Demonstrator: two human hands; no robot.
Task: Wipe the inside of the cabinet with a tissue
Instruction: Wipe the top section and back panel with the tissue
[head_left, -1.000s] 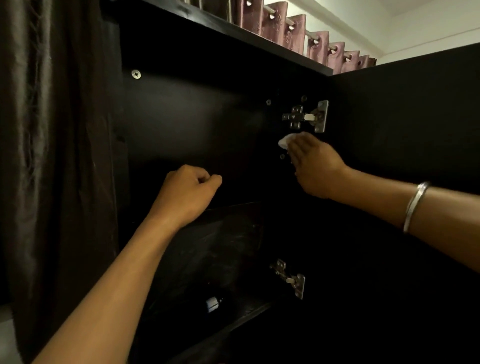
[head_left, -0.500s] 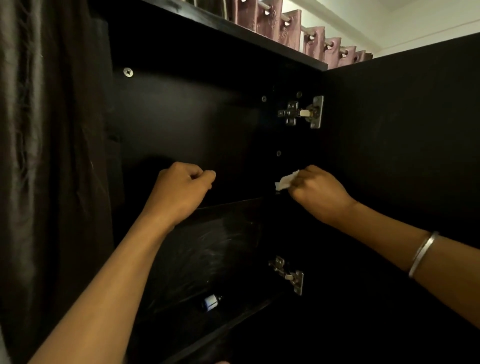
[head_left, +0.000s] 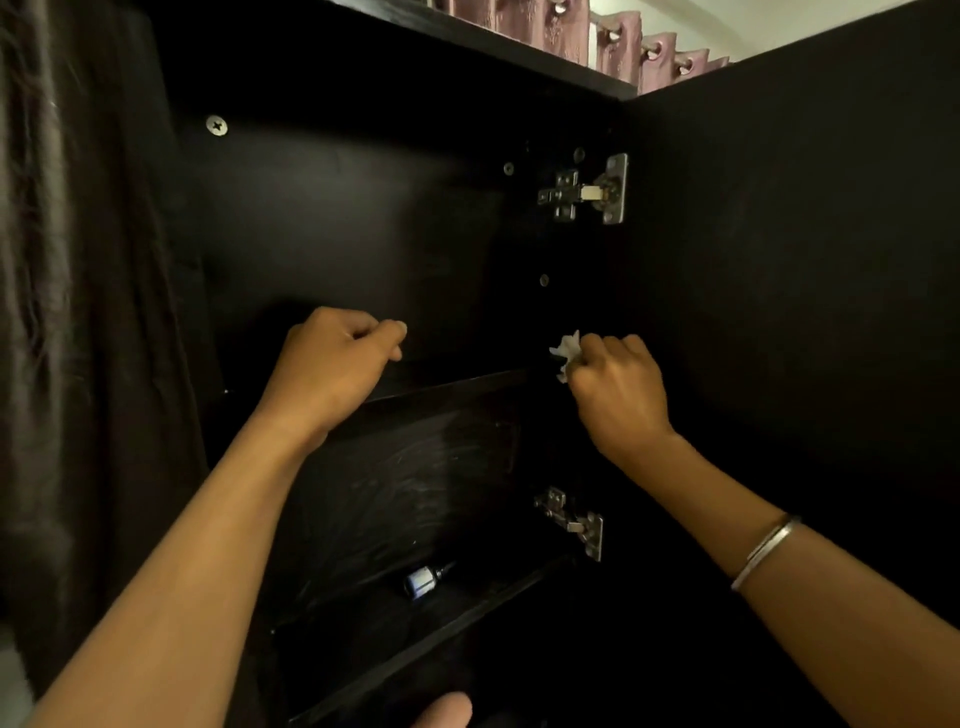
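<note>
Mid-wipe on the cabinet (head_left: 363, 234) right wall: right hand (head_left: 618, 387) pinches the crumpled tissue (head_left: 565, 353), left hand (head_left: 332, 369) clenched empty; next likely the shelf (head_left: 452, 384)

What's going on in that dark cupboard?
A person is cleaning the inside of a black cabinet whose door stands open. The right hand pinches a crumpled white tissue near the hinge-side wall, between the upper hinge and lower hinge. The left hand, curled and holding nothing visible, sits at the shelf's front edge. A small bottle lies on the dusty, streaked lower shelf.
</note>
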